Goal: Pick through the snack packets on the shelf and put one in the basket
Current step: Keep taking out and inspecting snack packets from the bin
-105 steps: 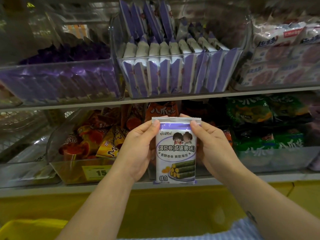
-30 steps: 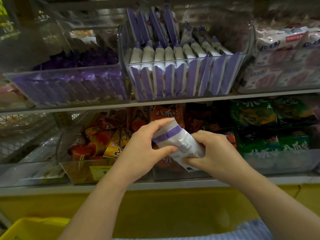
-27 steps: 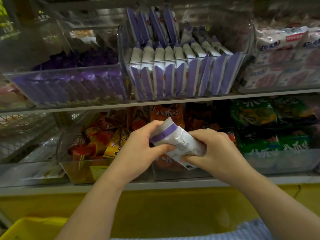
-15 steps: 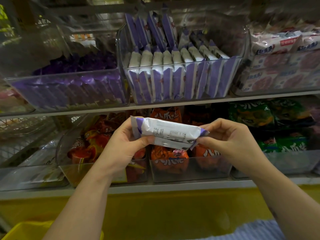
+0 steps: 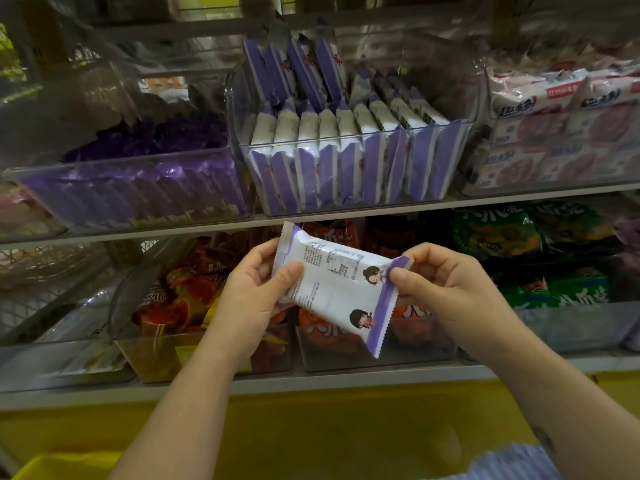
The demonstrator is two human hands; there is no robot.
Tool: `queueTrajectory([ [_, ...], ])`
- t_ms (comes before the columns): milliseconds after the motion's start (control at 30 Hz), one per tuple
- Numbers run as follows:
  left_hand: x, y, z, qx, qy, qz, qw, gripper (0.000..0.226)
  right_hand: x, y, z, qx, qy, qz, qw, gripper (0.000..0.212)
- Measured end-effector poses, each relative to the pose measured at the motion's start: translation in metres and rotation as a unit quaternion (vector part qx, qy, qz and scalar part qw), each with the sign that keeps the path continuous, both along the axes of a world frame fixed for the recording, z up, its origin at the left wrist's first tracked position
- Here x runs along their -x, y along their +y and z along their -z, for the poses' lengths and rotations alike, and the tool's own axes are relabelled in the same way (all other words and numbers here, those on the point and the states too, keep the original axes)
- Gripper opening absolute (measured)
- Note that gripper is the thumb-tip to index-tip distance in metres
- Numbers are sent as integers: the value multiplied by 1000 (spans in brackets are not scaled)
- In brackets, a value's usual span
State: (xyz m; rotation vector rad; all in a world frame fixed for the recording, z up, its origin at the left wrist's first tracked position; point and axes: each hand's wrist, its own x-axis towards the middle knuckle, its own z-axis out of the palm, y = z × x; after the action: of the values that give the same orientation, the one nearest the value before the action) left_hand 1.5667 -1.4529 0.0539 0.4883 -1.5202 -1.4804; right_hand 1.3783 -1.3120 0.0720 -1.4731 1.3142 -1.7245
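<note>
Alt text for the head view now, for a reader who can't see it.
A left hand and right hand hold a white-and-purple plastic snack packet by its ends, printed back showing, before shelves of clear bins. A yellow plastic basket corner shows bottom left.

The packet is thin plastic film, white and purple, smooth and faintly glossy, with crimped, saw-toothed end seams. The bins are clear hard plastic that catches the light, and the packs inside them are shiny, crinkled film as well. The shelf edge looks matt grey, the basket is smooth yellow plastic, and the striped cloth looks woven and matt.
</note>
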Motion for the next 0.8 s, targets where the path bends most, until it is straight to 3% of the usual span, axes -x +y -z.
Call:
queueTrajectory([
  [167,2,3,-2,-1,-1,8,1000,40,4,-1,1,-101,-112,-70,986,42],
  [267,5,6,-1,-1,-15,31,999,51,0,-5,1,-222,-177,-168,944,60],
  [367,13,12,2,11,-39,34,999,56,-4,-12,6,-278,-205,-191,919,38],
  [433,18,16,3,17,-41,-2,999,48,-7,-14,7,-282,-192,-185,922,30],
  [500,20,19,4,41,-58,-62,996,31,-5,-13,8,-270,-182,-176,929,35],
  [567,21,21,4,103,-102,-132,981,18,-6,-10,7,-266,-156,-176,935,37],
  [667,20,28,1,203,-154,-200,946,18,-7,-7,6,-236,-155,-154,947,31],
  [800,23,39,-1,196,-211,-149,946,20,-7,-8,4,-189,-147,-102,966,32],
])
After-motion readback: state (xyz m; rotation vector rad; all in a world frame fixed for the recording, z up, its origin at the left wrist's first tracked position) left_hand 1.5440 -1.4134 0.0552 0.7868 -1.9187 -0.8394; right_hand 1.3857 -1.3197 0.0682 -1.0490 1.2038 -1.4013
